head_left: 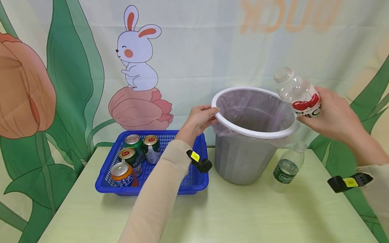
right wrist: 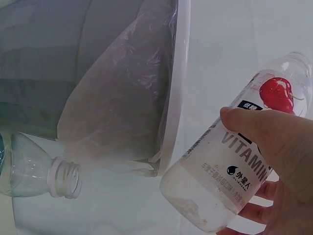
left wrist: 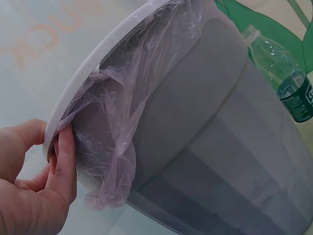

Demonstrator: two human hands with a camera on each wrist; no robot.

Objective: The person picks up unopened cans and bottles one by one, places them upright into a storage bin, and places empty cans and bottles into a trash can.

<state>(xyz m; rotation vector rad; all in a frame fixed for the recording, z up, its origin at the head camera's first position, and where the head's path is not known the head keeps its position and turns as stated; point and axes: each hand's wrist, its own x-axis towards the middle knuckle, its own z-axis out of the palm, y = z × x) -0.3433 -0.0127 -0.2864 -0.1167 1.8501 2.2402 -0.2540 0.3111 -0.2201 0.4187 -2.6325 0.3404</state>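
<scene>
A grey trash can with a white rim and a thin plastic liner stands on the table. My left hand pinches the rim at its left side, thumb above and fingers beneath, as the left wrist view shows. In my right hand is a clear plastic bottle with a cherry label, tilted with its neck toward the upper left, above the can's right rim. Its label reads "VITAMIN" in the right wrist view. Upright beside the can is another clear bottle with a green label and an uncapped mouth.
Left of the can sits a blue plastic basket holding several drink cans, among them an orange can and a green can. All stand on a pale green table. A printed curtain hangs close behind.
</scene>
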